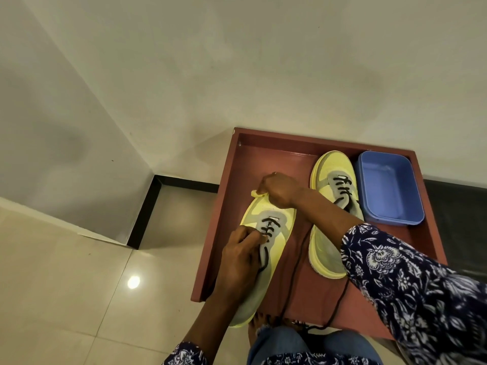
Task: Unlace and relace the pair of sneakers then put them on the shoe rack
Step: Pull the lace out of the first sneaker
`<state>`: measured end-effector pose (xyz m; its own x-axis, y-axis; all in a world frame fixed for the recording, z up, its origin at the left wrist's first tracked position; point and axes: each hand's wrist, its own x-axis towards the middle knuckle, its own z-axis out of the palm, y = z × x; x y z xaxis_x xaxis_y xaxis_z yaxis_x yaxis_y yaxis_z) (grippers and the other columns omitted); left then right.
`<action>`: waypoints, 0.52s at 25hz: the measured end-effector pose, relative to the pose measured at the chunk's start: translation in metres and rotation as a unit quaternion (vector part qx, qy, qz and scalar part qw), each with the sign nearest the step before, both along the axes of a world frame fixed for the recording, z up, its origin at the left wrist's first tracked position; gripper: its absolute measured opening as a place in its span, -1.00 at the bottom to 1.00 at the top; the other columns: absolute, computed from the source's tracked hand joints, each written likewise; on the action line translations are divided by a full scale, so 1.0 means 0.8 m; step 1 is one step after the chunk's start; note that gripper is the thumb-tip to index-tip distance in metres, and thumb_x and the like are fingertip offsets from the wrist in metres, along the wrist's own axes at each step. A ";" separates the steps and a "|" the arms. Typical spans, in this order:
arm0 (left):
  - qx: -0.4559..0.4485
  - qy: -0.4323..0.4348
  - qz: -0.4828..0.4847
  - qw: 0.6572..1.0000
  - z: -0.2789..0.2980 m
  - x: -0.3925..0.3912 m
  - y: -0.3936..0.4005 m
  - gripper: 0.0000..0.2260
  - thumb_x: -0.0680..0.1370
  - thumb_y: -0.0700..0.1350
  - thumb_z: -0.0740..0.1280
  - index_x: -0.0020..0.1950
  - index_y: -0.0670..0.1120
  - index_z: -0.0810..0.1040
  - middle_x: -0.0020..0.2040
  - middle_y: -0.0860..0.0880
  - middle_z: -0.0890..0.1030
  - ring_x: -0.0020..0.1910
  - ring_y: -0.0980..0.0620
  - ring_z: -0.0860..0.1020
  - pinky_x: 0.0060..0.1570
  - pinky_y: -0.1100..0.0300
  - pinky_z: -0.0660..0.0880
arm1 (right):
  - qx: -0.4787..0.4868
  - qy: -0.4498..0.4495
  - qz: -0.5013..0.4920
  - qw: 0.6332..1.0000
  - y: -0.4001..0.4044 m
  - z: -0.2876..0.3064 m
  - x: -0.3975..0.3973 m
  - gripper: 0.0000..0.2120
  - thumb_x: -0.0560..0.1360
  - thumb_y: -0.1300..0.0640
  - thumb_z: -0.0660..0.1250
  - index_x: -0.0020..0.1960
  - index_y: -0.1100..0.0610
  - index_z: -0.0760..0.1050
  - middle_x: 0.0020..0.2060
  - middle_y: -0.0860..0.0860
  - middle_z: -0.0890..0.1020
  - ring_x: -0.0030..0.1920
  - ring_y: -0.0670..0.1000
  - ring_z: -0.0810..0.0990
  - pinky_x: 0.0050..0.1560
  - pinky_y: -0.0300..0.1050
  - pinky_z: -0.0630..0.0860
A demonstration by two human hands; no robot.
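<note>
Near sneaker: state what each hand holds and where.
Right hand grips the near sneaker at its toe tip; left hand pinches its black lace by the eyelets.

Walls (237,61) were plain off-white, meeting at a corner on the left. Floor (66,285) was glossy cream tile, with a round light reflection (133,282) near its centre-left. A black skirting band (168,184) ran along the wall base. Some faint smudging showed on the wall.

You get no readable text here: no brand or number legible on either sneaker (263,248), none on the blue tub (390,191), none on the shoe rack (226,233).
</note>
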<state>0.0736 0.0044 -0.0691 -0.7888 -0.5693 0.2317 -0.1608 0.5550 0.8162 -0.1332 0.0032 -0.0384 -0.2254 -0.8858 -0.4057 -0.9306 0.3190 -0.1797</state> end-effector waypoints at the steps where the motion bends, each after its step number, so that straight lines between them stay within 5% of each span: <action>1: 0.001 0.002 -0.002 1.000 0.000 0.000 0.000 -0.83 0.49 -0.10 0.16 -0.06 -0.05 0.53 -0.08 0.05 0.49 -0.07 0.17 0.48 -0.07 0.47 0.46 | 0.001 -0.008 0.006 1.000 -0.001 -0.001 0.009 -0.59 0.50 0.33 0.14 0.31 0.15 0.45 0.25 0.12 0.52 0.28 0.14 0.44 0.27 -0.04 0.40; 8: 0.010 0.009 -0.003 1.000 0.003 -0.001 0.001 -0.84 0.50 -0.09 0.13 0.00 0.04 0.47 -0.01 0.03 0.53 -0.02 0.18 0.48 -0.09 0.37 0.49 | 0.050 -0.065 0.154 0.985 -0.011 0.006 0.063 -0.72 0.50 0.31 0.21 0.15 0.20 0.57 0.08 0.12 0.63 0.07 0.13 0.57 0.23 0.01 0.44; 13: -0.002 -0.002 0.005 1.000 0.004 0.002 0.001 -0.80 0.49 -0.07 0.15 -0.06 -0.07 0.55 -0.10 0.00 0.52 -0.09 0.19 0.47 -0.11 0.39 0.47 | 0.016 -0.034 0.062 0.997 -0.006 -0.003 0.024 -0.60 0.49 0.32 0.15 0.29 0.14 0.48 0.22 0.14 0.56 0.24 0.16 0.48 0.25 0.01 0.42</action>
<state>0.0748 0.0049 -0.0662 -0.7833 -0.5767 0.2319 -0.1694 0.5570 0.8131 -0.1138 -0.0016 -0.0410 -0.0853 -0.8914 -0.4451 -0.9493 0.2083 -0.2353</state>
